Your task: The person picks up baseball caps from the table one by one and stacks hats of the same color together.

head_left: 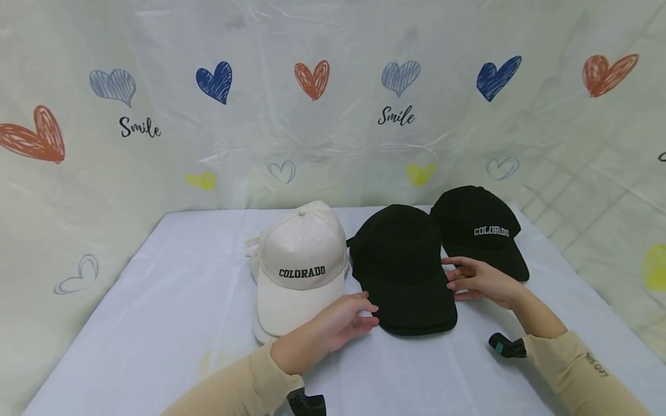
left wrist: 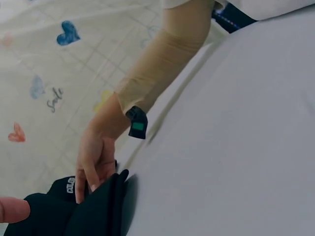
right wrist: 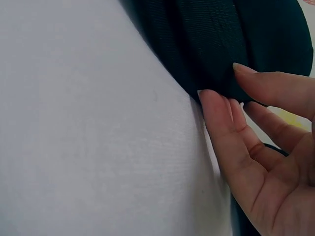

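Note:
A black cap [head_left: 398, 260] lies with its brim toward me, and the brim's front shows a doubled edge, like one cap stacked on another. On its left, my left hand [head_left: 346, 323] has its fingertips right at the brim's side; in the left wrist view only its thumb [left wrist: 14, 210] shows. My right hand [head_left: 481, 283] is at the opposite side, fingers loosely extended. In the right wrist view its thumb [right wrist: 270, 88] lies over the dark cap fabric [right wrist: 206, 44] and its forefinger meets the edge. A white cap [head_left: 302, 266] lettered COLORADO sits beside my left hand.
Behind my right hand, another black COLORADO cap [head_left: 476, 225] lies near the table's back right. A second pale brim shows under the white cap. The white-covered table [head_left: 171, 300] meets a hanging sheet [head_left: 343, 138] printed with hearts. Black devices [head_left: 507, 346] are at both wrists.

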`<state>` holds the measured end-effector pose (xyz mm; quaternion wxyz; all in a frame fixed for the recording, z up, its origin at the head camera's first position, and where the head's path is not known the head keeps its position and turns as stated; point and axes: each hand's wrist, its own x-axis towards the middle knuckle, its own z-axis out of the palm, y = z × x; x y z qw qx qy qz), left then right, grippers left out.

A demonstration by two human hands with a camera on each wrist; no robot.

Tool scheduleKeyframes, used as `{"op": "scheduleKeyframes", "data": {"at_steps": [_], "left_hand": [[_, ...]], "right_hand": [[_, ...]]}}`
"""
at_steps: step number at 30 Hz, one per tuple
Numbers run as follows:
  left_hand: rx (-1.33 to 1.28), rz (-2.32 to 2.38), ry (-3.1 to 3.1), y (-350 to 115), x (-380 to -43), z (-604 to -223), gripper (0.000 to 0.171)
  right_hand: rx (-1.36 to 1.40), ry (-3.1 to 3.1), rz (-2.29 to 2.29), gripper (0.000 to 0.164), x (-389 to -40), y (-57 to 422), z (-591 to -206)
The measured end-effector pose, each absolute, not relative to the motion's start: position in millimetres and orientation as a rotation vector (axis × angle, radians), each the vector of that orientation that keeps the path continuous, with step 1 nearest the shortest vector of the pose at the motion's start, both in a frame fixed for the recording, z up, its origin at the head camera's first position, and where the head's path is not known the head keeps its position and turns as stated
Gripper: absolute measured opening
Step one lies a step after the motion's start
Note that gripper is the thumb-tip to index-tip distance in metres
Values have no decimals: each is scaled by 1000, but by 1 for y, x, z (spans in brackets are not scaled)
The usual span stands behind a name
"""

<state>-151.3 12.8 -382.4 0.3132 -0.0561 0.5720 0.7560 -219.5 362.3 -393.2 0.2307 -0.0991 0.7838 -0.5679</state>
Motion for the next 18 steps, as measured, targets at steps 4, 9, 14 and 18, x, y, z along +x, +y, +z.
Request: {"op": "scheduleKeyframes", "data": {"at_steps": [4,9,14,18], "left_hand": [[-127,1999,1476,12,-146,-379,71],[-59,2023,1476,11,-143,-375,69],[-17,2045,1468,9,-146,-371,64],[25,2049,1474,11,-153,-368,60]], "right_hand": [[-311,2160,-1536,66,-219,365,-393],[-344,2159,-1558,57,-216,371,-391],[-348,2203,-1573,47,-214,375,-385],[-330,2269,-1599,44,-213,379,-378]]}}
